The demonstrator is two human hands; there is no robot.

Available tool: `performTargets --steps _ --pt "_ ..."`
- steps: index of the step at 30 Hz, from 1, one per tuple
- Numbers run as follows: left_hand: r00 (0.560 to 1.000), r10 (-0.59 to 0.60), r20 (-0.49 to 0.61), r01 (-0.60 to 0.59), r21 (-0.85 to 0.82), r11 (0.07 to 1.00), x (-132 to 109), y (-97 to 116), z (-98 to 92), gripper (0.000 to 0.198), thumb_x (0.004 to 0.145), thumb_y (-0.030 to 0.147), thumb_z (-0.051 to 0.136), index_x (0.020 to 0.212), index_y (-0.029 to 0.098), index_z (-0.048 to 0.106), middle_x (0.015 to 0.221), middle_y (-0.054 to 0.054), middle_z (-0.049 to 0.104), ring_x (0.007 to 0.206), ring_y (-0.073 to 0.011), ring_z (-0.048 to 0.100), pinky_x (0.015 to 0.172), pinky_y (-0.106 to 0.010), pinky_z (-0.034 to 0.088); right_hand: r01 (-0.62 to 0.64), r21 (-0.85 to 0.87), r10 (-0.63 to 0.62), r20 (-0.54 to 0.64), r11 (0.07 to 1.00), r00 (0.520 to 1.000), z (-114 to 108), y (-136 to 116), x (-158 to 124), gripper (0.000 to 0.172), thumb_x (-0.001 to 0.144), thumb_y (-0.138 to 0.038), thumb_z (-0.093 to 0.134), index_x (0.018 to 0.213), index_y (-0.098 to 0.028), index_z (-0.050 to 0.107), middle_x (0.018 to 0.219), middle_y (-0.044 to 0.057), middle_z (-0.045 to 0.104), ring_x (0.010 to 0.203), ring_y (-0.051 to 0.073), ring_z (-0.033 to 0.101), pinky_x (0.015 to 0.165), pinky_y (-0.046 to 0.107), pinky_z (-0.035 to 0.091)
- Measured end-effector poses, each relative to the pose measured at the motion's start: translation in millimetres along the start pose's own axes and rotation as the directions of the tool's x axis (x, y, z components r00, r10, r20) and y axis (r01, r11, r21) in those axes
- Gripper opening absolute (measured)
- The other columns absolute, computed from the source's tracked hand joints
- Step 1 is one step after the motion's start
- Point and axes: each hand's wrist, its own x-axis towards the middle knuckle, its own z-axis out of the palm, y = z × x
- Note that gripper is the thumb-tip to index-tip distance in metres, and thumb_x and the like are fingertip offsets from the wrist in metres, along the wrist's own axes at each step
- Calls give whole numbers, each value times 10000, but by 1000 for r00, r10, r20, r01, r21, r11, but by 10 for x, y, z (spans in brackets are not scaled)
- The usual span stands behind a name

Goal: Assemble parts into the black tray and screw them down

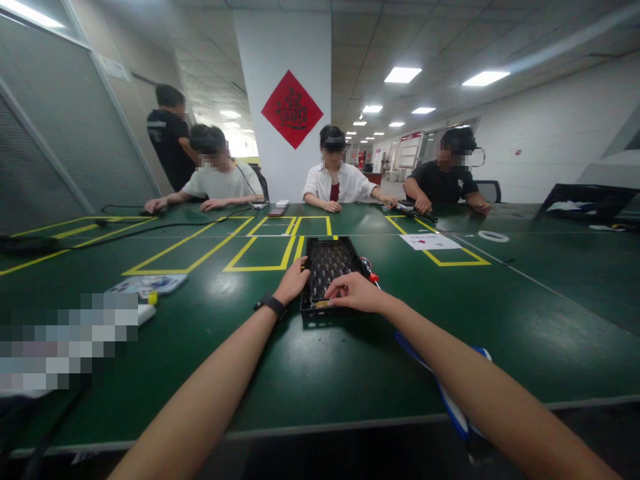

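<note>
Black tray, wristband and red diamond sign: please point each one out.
Black tray [313,313], head view: on its near outer wall.
Wristband [273,306], head view: middle of the band.
Red diamond sign [293,110], head view: its centre.

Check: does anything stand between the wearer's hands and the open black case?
Nothing visible does. The left hand touches the left wall of the open black case, and the right hand is over its near end; the red tool lies off its right side.
</note>
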Motion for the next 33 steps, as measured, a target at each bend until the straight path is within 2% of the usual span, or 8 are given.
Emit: performTargets --steps 9,15,23,29,33 --pt "1000 12 -4 -12 6 1000 -2 -19 1 536 702 142 420 1237 128 462 1265 -110 508 1181 -226 461 1036 -388 332 -18 62 17 19 998 1000 11 -34 -5 300 688 -340 672 877 -107 677 690 44 658 583 92 548 543 191 403" --pt "1000 18 4 -18 12 1000 1 -25 0 529 713 152 412 1239 121 458 1261 -118 505 1168 -227 468 1029 -386 336 -3 22 3 -19 1000 1000 2 -19 6 327 666 -341 690 901 -114 675 738 51 674 592 90 548 551 192 403" --pt "1000 2 5 -2 18 1000 -10 3 -7 532 713 149 411 1242 109 455 1250 -119 514 1170 -222 464 1036 -377 328 0 64 -1 22 998 1000 13 -3 3 308 687 -339 673 889 -107 668 686 43 657 592 101 566 546 191 411" --pt "1000 -12 -3 12 -1 1000 -5 -9 -2 533 710 150 417 1241 121 461 1256 -113 511 1163 -220 469 1026 -373 338 40 -101 -36 38 994 999 -24 -32 -1 238 718 -341 640 816 -137 712 739 49 675 643 109 563 604 209 417" --pt "1000 -8 4 8 2 1000 1 -25 2 540 715 153 411 1253 118 447 1270 -118 498 1170 -221 462 1027 -371 336 45 -139 -40 41 989 998 -45 -72 1 224 723 -335 636 806 -146 720 759 49 686 680 119 580 642 217 422"
